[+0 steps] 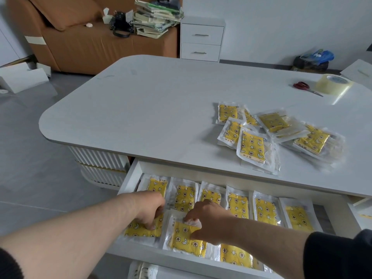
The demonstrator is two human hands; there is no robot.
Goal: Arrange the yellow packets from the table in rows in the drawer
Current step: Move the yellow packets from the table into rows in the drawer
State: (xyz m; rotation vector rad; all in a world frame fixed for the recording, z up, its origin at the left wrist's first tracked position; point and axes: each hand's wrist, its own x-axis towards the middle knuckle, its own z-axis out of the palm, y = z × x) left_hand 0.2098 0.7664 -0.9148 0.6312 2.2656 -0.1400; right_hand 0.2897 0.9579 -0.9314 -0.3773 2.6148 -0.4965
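Your left hand (150,210) bends its fingertips onto the front row's leftmost packet (138,228); whether it grips, I cannot tell. Your right hand (207,220) pinches the clear top edge of the second packet (185,243), just beside it, long axis running front to back in the drawer (130,178). The loose pile (273,125) lies on the table (161,107) up right, nearer your right hand.

Brown sofa (80,43) upper left, books (157,17) stacked on its seat; white two-drawer cabinet (202,40) beside it at top centre against a white wall (281,27); grey floor (30,158) at left.
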